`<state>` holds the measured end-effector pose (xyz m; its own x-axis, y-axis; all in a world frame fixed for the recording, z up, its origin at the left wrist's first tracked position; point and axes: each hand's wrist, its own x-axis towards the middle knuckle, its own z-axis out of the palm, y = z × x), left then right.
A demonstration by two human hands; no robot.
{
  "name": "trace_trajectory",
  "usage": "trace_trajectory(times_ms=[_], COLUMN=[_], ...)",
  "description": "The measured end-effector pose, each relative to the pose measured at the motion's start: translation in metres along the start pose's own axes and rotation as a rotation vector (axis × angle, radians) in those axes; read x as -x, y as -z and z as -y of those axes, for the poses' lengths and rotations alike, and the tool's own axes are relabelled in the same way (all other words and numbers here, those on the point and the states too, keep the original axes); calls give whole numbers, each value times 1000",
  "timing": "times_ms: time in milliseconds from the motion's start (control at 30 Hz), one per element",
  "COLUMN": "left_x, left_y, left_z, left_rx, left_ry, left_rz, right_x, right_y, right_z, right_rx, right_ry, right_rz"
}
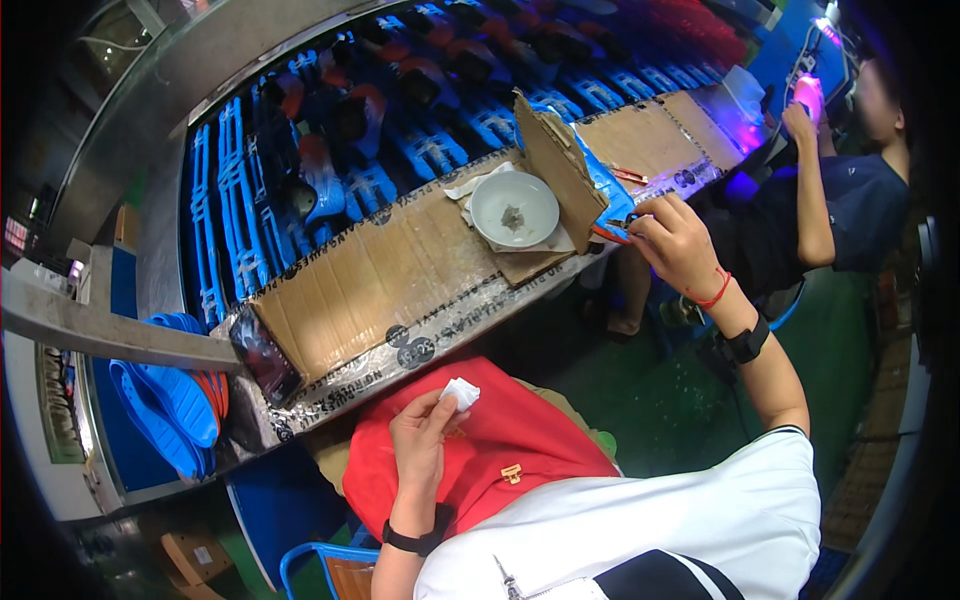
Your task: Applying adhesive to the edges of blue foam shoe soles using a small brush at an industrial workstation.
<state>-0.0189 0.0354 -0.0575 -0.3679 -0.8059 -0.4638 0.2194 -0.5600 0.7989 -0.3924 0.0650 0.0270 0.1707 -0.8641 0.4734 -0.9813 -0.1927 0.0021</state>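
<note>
Near my lap, my left hand (418, 445) is closed in a pinch on a folded white cloth or tissue (461, 392). My right hand (675, 240) reaches to the right end of the bench, its fingertips pressed together beside a blue piece (603, 180) with an orange-red lower edge. Something small and dark shows at those fingertips, too small to name. Left of that hand an upright cardboard flap (556, 165) stands next to a white bowl (540, 198). A little greyish matter lies in the bowl, which rests on white paper and cardboard.
Behind the cardboard-covered bench (370, 290) runs a rack (235, 190) of blue bars holding red, blue and dark shoe parts. Blue soles (180, 400) are stacked at left, below a metal beam (120, 335). At right a co-worker (865, 210) holds a pink-lit item.
</note>
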Motion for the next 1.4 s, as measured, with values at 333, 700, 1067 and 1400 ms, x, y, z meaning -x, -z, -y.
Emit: trace_trajectory(times_ms=[333, 700, 1067, 1400], left_x=[0, -1, -2, -1], left_y=[0, 0, -1, -1], left_z=[-1, 3, 2, 3], left_rx=[-10, 6, -2, -16], left_ry=[7, -10, 35, 19], left_rz=[-4, -3, -16, 10], right_x=[0, 3, 8, 4], right_y=[-1, 5, 15, 12], right_z=[3, 7, 12, 12], right_rx=[182, 309, 321, 337], right_ry=[142, 248, 323, 337], right_rz=[67, 179, 195, 242])
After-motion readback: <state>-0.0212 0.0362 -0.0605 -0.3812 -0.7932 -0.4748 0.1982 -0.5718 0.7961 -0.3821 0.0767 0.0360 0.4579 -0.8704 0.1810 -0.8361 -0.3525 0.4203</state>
